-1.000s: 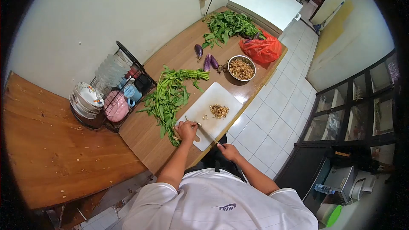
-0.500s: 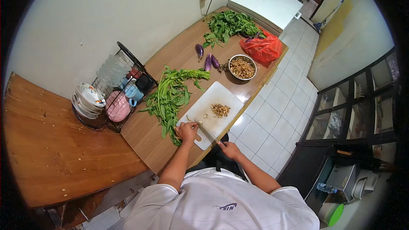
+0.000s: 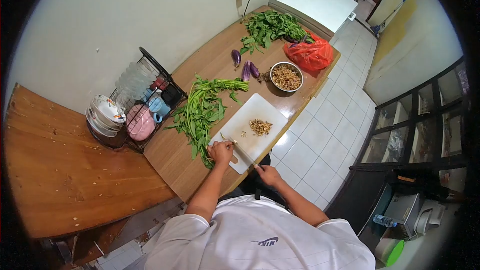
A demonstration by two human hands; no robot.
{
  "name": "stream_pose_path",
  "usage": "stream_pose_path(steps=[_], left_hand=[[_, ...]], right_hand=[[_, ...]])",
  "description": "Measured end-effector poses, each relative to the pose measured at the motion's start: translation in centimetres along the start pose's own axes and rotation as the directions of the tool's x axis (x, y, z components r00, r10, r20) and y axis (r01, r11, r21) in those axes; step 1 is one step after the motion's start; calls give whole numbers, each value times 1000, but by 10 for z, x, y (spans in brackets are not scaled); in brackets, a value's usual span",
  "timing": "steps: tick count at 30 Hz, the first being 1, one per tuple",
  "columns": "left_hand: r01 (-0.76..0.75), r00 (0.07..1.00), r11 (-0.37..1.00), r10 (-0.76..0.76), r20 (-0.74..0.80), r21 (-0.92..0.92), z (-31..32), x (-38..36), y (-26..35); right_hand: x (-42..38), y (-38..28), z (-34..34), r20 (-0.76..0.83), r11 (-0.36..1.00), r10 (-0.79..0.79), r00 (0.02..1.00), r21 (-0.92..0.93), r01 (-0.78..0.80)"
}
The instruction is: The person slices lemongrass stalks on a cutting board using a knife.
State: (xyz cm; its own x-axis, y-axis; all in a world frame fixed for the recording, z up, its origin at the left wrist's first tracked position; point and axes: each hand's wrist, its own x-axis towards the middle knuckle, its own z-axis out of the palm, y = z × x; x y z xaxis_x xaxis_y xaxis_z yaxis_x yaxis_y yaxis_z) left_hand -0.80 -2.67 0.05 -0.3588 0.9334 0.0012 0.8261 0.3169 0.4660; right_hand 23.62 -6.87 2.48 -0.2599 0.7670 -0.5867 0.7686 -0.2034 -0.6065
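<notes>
My right hand (image 3: 270,175) is closed round the handle of a knife (image 3: 243,152), its blade reaching over the white cutting board (image 3: 255,107) toward my left hand. At the board's near left corner, my left hand (image 3: 220,152) has its fingers pinched together near the blade tip; what they hold is too small to name. Chopped brown pieces (image 3: 260,127) lie in a small heap on the board, with a few pale bits beside them. Long-stemmed leafy greens (image 3: 202,112) lie along the board's left side, close to my left hand.
Beyond the board stand a metal bowl of brown pieces (image 3: 286,77), purple eggplants (image 3: 246,71), a red plastic bag (image 3: 310,54) and more leafy greens (image 3: 270,27). A black dish rack (image 3: 172,90) with bowls and cups is at the left. The table edge (image 3: 300,115) runs along the right.
The view has shifted slightly. Both hands stay in nearly the same places, and the knife blade is still beside my left fingertips.
</notes>
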Motion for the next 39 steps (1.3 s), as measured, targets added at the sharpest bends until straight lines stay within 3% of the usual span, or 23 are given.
stream_pose_path(steps=[2, 9, 15, 17, 23, 27, 29, 35, 39], left_hand=[[36, 999, 998, -36, -9, 45, 4, -1, -2], [54, 998, 998, -53, -19, 40, 6, 0, -3], [34, 999, 998, -33, -19, 54, -3, -4, 2], [57, 998, 997, -56, -13, 58, -4, -5, 4], [10, 996, 999, -7, -90, 41, 1, -10, 1], [-2, 992, 999, 8, -129, 45, 6, -11, -1], [23, 994, 998, -17, -105, 57, 6, -8, 0], [12, 997, 1000, -10, -70, 27, 3, -7, 3], [-63, 993, 996, 69, -97, 64, -1, -14, 5]], right_hand=[[-4, 8, 3, 76, 1000, 23, 997, -22, -21], [-8, -6, -5, 50, 991, 90, 995, -104, -85], [0, 0, -4, -86, 997, 77, 993, -25, -79], [-1, 6, -7, -29, 999, 24, 999, 36, -23], [-7, 21, 5, 88, 1000, -5, 996, -17, 7], [-11, 16, 6, 50, 1000, 6, 999, -22, -4], [-16, -1, -8, 23, 993, 33, 999, -112, -30], [-4, 4, -10, -99, 997, 57, 993, -45, -62], [1, 21, -11, -38, 999, 26, 999, 29, -25]])
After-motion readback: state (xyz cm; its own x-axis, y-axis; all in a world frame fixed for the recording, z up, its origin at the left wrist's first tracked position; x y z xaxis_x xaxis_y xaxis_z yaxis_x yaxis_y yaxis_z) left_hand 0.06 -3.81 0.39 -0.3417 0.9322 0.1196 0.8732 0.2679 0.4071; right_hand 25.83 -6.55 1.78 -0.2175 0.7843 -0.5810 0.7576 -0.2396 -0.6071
